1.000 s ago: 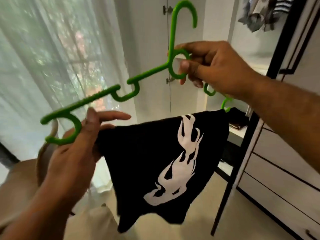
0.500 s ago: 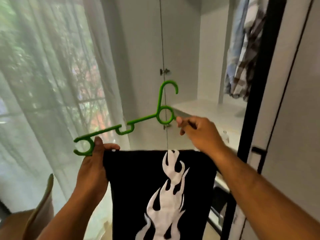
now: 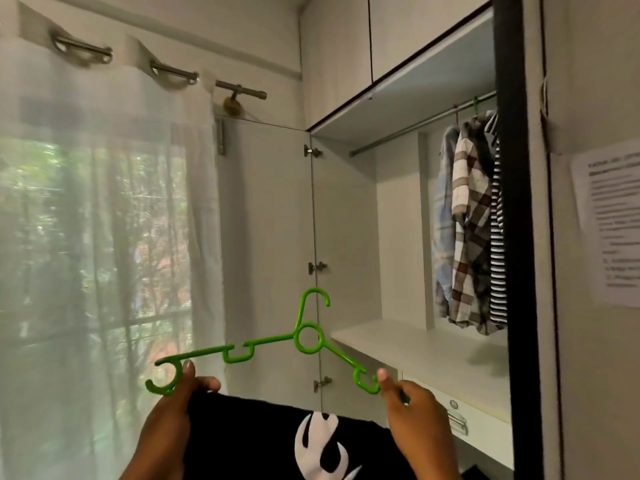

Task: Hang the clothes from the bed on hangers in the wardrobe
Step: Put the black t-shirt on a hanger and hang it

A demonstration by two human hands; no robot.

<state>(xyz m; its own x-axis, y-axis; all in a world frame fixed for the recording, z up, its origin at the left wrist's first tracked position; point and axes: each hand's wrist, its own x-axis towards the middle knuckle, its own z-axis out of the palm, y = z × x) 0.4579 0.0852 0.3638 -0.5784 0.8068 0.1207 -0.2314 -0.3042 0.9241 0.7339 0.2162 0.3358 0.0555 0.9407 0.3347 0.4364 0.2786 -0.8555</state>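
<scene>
Both hands hold a green hanger up in front of the open wardrobe, hook uppermost and the whole hanger tilted slightly down to the right. The left hand grasps the hanger's left end: its thumb presses against the curled tip while its fingers wrap over the top edge of a black garment with a white print, which hangs just under the hanger between the two wrists. The right hand grasps the right arm of the hanger, thumb up against the small notch there and fingers closed around the end. Whether this hand also holds the fabric cannot be told. The hanger is low in the view, well below the rail and to its left, in line with the edge of the open wardrobe door. On the rail's right end hang a pale blue shirt, a plaid shirt and a black-and-white striped top, pressed close together above a white shelf. Below the shelf sits a drawer with a metal handle. A sheer white curtain covers the window on the left, and a printed sheet of paper is stuck on the panel at the far right.
</scene>
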